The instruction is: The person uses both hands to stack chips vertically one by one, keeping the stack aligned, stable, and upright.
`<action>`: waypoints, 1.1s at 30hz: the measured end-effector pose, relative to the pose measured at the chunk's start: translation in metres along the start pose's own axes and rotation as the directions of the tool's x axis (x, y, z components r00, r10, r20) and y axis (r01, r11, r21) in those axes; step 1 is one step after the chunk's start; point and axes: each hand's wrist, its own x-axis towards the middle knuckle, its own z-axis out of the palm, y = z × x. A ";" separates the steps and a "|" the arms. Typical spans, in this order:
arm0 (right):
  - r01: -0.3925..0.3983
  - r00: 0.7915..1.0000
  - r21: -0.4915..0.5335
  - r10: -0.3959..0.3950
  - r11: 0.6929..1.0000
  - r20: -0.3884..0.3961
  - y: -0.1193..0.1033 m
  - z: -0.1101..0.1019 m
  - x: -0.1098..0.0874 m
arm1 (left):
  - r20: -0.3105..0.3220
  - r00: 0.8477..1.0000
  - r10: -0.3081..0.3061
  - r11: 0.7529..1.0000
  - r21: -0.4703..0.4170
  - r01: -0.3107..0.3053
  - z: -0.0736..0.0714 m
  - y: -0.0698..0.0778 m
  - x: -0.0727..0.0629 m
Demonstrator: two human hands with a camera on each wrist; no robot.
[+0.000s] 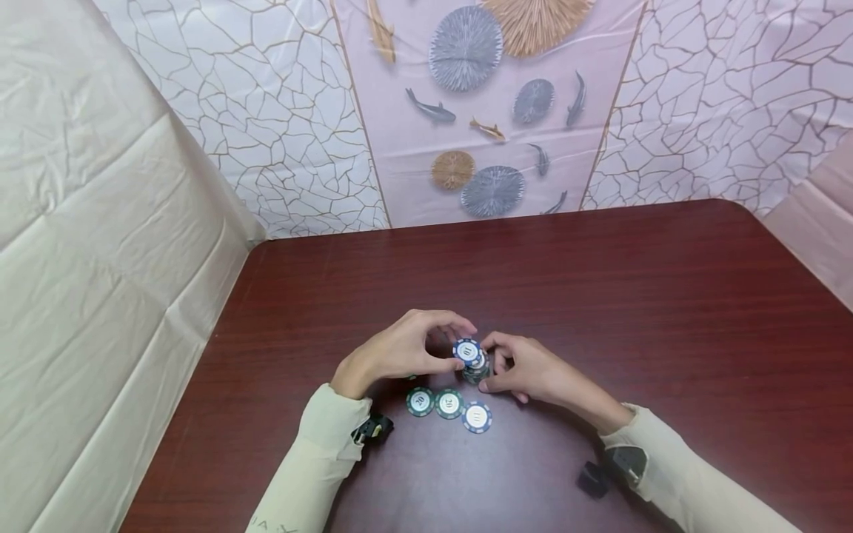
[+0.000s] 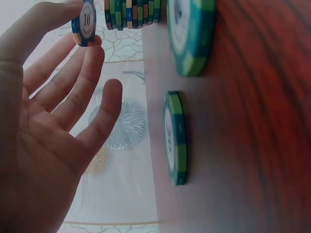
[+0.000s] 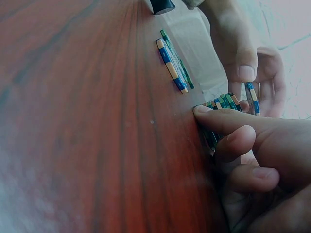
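Observation:
My left hand [image 1: 403, 349] pinches a blue-edged poker chip [image 1: 467, 352] marked 10 between thumb and fingertips, just above a short stack of poker chips [image 1: 476, 375]. In the left wrist view that chip [image 2: 87, 22] is tilted on edge beside the stack [image 2: 131, 14], whose edges are green, blue and orange-black. My right hand [image 1: 533, 370] grips the stack from the right, its thumb [image 3: 218, 119] along the near side. Nearer me lie two green chips [image 1: 420, 401] marked 20 and one blue chip [image 1: 477, 417] marked 10, flat on the table.
A bit of another green chip [image 1: 411, 377] shows from under the left hand. The dark red wooden table [image 1: 600, 281] runs back to a patterned cloth [image 1: 286, 118]. Pale cloth [image 1: 120, 244] hangs at the left. Black camera mounts [image 1: 593, 480] are on both wrists.

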 end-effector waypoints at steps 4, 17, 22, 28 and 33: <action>0.004 1.000 -0.005 -0.004 1.000 -0.002 0.000 0.000 0.000 | 0.018 1.000 -0.005 1.000 0.000 0.005 0.000 0.000 0.001; -0.004 1.000 0.010 0.004 1.000 0.005 0.001 0.000 0.000 | 0.063 0.998 0.004 1.000 0.010 -0.004 0.005 0.002 0.007; -0.003 1.000 0.008 0.003 1.000 0.006 0.001 0.000 -0.001 | 0.084 0.996 0.015 1.000 0.025 -0.017 0.006 0.003 0.008; 0.003 1.000 -0.004 -0.003 1.000 0.005 0.001 -0.001 -0.001 | 0.090 0.996 0.017 0.999 0.049 -0.021 0.007 0.006 0.009; 0.008 1.000 -0.005 -0.008 1.000 0.008 0.001 -0.001 0.000 | 0.106 0.994 -0.001 0.998 0.063 -0.006 0.007 0.008 0.009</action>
